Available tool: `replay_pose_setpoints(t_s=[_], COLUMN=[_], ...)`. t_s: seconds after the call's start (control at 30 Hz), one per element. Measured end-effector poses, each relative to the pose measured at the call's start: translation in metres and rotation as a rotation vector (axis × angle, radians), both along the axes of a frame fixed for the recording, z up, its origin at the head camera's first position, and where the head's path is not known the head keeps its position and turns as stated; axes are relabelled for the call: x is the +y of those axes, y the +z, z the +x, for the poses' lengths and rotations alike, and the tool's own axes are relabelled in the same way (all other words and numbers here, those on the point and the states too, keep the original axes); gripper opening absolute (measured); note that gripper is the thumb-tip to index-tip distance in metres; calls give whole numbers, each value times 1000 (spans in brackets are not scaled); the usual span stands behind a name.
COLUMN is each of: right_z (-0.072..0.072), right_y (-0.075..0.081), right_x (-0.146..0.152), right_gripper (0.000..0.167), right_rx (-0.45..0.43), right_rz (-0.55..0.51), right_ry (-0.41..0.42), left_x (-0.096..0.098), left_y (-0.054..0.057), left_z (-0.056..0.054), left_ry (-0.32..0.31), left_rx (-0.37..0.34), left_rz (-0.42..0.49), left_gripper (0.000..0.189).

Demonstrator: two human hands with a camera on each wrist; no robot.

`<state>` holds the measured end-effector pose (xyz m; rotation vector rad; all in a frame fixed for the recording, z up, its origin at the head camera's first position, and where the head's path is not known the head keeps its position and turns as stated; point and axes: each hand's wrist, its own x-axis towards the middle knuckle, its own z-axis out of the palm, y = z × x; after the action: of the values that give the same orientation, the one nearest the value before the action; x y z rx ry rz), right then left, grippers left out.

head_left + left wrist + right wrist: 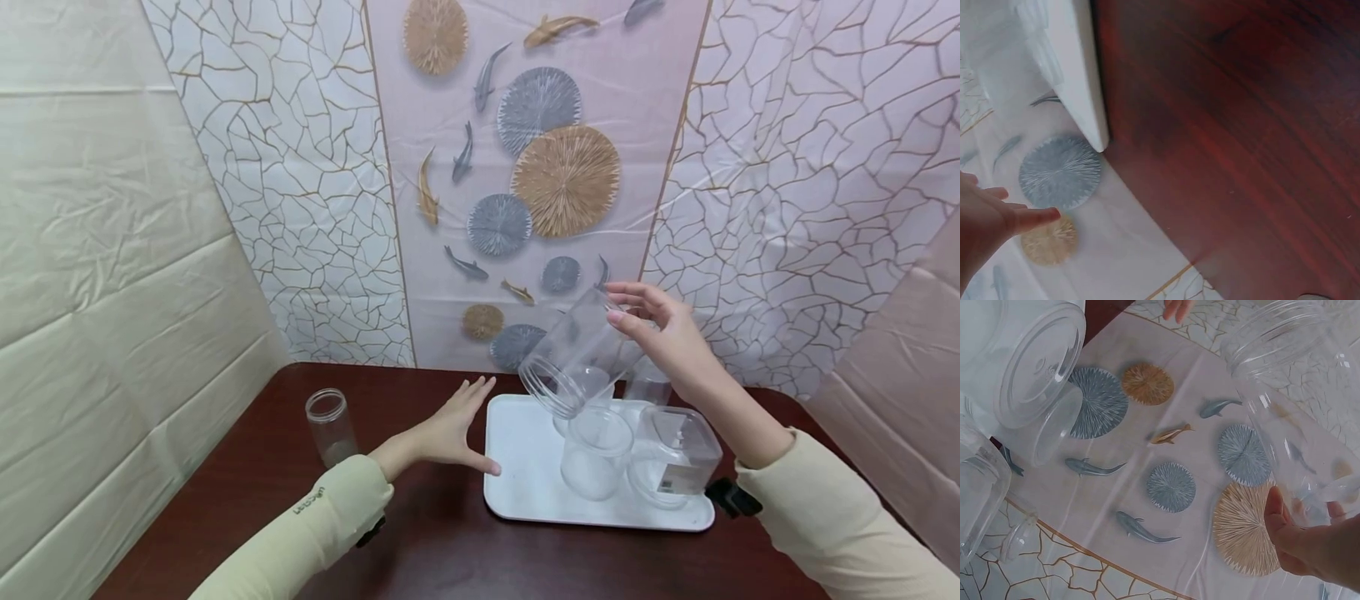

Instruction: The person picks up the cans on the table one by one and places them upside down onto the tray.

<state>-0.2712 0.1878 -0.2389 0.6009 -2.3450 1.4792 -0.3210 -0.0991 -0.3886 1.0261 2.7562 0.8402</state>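
Note:
A large clear jar [573,354] hangs tilted above the white tray [517,471], its threaded mouth facing down to the left. My right hand [671,333] grips it near the closed end, as the right wrist view shows too, with the fingers [1279,519] at the jar's wall. At the tray's left edge, my left hand [450,429] is spread, thumb apart from the fingers, and holds nothing. Whether its thumb touches the tray I cannot tell. On the tray stand a round clear jar [597,462] and a squarish clear container [697,450] with a label.
A slim clear jar [330,425] stands by itself on the dark red table [420,533], left of my left hand. More clear containers [647,385] are partly hidden at the tray's back. A patterned cloth [465,333] hangs behind the table.

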Motion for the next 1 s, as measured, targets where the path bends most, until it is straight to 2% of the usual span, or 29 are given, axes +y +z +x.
replay_pose_setpoints(t_s=[0.17, 0.43, 0.63, 0.8, 1.0], right_z=[0, -1, -4, -7, -11], right_y=[2, -1, -3, -5, -9], right_x=[-1, -3, -6, -7, -8], right_gripper=[43, 39, 41, 43, 44], right_rx=[-5, 62, 51, 37, 17], right_rz=[41, 95, 120, 136, 135], right_ry=[-29, -61, -78, -77, -70], left_x=[2, 7, 12, 15, 17], left_y=[-11, -30, -40, -48, -50], left_z=[-1, -3, -5, -7, -10], left_ry=[39, 77, 69, 69, 78], left_rx=[-6, -117, -188, -189, -200], left_rz=[-68, -240, -317, -346, -380], left_gripper=[121, 123, 123, 124, 123])
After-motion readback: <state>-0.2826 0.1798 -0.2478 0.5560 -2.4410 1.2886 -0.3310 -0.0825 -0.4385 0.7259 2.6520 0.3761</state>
